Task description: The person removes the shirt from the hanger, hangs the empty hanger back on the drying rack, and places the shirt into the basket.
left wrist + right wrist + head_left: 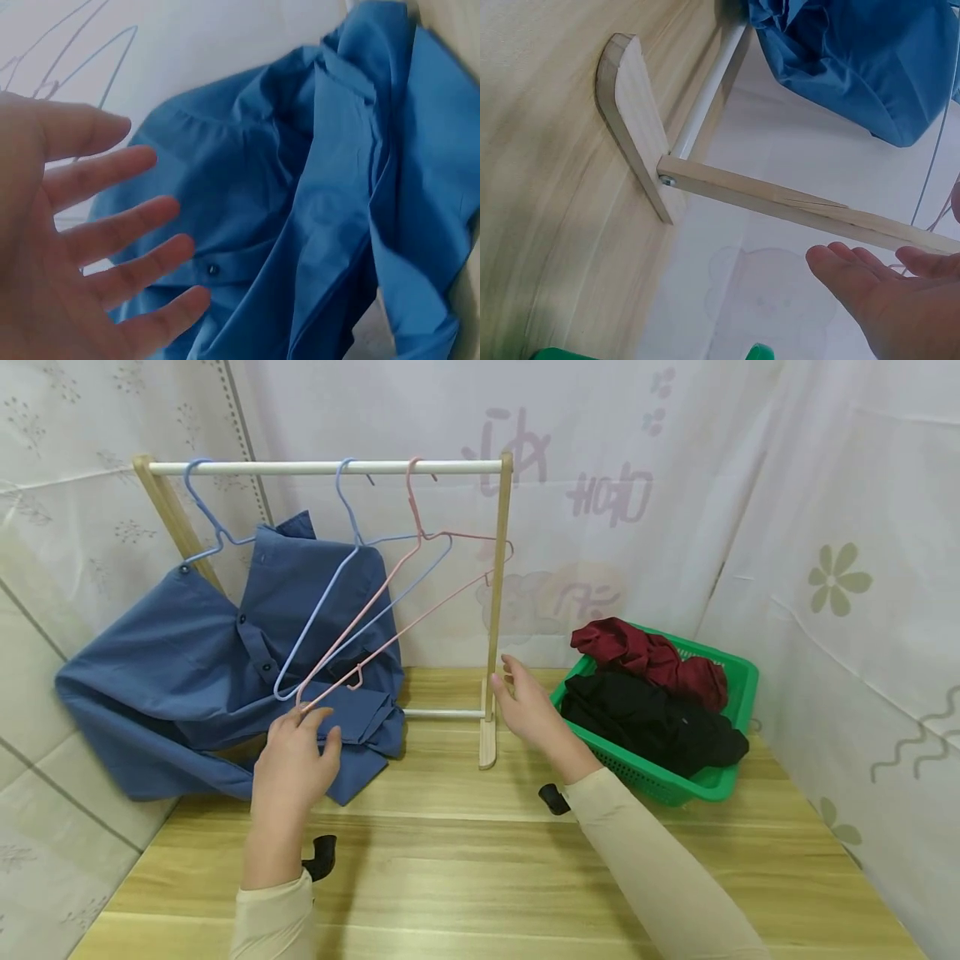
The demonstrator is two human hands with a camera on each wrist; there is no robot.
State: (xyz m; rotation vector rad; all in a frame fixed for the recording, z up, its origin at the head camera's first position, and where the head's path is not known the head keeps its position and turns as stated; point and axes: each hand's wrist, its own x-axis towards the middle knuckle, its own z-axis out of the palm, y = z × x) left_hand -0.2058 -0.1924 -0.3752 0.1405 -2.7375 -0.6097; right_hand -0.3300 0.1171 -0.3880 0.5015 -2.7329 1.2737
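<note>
A blue button shirt (165, 652) hangs from a blue hanger (204, 510) at the left of a rack with a white bar (277, 468). Right of it, a second blue hanger (342, 497) and a pink hanger (412, 497) hang askew without clothes. My left hand (292, 768) is at the pink hanger's lower left corner, in front of the shirt. Its fingers (127, 225) are spread out straight in the left wrist view. Beside the rack's right wooden post (498, 585), my right hand (536, 718) stays with fingers extended, holding nothing.
A green basket (742, 672) stands on the wooden table (450, 868) at the right. Inside lie a dark red garment (648, 660) and a black garment (652, 722). The rack's wooden foot (630, 112) rests on the tabletop. Patterned white curtains surround the back and sides.
</note>
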